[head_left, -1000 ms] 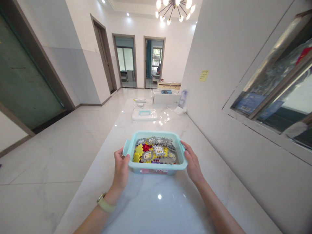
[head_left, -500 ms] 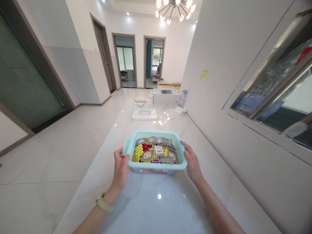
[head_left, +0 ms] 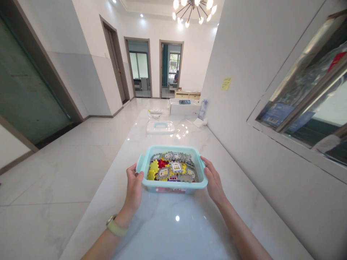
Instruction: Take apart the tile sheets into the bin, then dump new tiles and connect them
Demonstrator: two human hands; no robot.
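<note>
Head-worn view, facing forward and down, close above the left hand [head_left: 133,191] and right hand [head_left: 213,182], along a marble countertop [head_left: 168,234]

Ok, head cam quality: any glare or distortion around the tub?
Head view: wide-angle distortion, walls leaning outward toward the frame edges; a glare spot on the marble counter below the teal tub; toy bricks inside look sharp, no visible motion blur.

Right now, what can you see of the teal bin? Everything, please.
A pale teal plastic bin, rectangular with rounded corners, a wide rim and end tabs, lidless. It is full of grey, yellow and red interlocking toy pieces, some with white windows. The left hand and right hand hold its ends above a white marble counter; contact with the counter is unclear.
</note>
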